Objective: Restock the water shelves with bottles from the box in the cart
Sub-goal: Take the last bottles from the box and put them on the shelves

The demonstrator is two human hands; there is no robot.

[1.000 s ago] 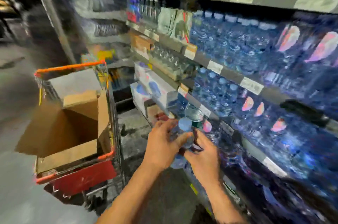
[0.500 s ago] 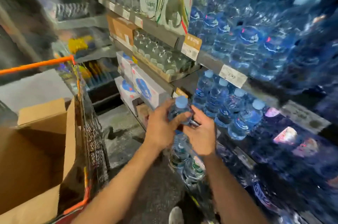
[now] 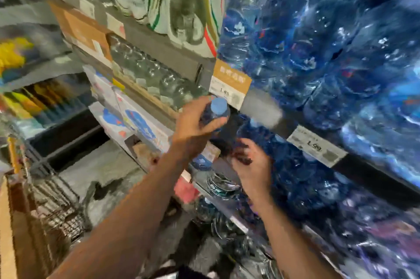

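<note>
Bottle [image 3: 214, 115], clamped in left hand [image 3: 193, 128] below the price tag [image 3: 229, 87], needed upright sliding; right hand [image 3: 252, 165] hung loose-fingered.

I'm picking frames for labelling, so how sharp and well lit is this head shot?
Head view: heavy motion blur and blocky smearing throughout; the water packs on the right blur into blue streaks with glare specks; the left hand and its bottle stay recognisable; the right hand has smeared fingers; the price tag is barely legible; the upper right corner is dark.
</note>
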